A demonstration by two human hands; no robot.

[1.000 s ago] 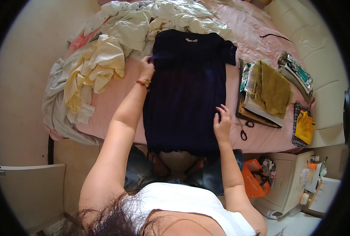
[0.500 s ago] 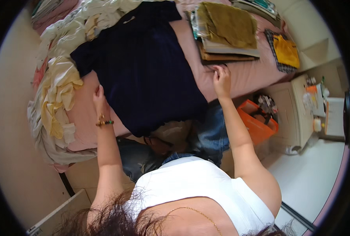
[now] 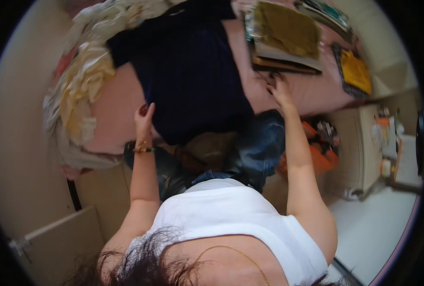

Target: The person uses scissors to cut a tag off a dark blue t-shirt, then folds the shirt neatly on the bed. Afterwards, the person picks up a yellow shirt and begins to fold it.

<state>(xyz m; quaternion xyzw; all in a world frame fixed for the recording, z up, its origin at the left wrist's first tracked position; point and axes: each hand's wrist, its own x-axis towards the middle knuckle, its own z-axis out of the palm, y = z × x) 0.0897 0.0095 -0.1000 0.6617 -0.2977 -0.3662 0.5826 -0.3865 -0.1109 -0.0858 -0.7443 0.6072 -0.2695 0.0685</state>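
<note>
A dark navy short-sleeved shirt [image 3: 193,78] lies spread out on the pink bed sheet [image 3: 119,107], its hem toward me. My left hand [image 3: 145,119] is beside the shirt's lower left edge, fingers loosely curled and thumb apart, with no cloth visibly gripped. To the right of the shirt, my right hand [image 3: 281,90] hovers by the near edge of a stack of folded clothes [image 3: 288,35] topped by an olive-brown piece. Its fingers are slightly apart. A thin dark strand shows at the fingertips; whether they touch it is too blurred to tell.
Rumpled cream and white cloth [image 3: 90,71] lies along the bed's left side. A folded yellow garment [image 3: 356,72] rests on dark checked cloth at the right. Below the bed's right edge are an orange bag [image 3: 319,162] and a pale cabinet [image 3: 352,143]. My jeans-clad knees meet the bed edge.
The whole view has shifted, with the bed higher and farther right. My left hand's thumb has come away from its fingers, and my right hand's fingers have spread a little. The shirt still lies spread.
</note>
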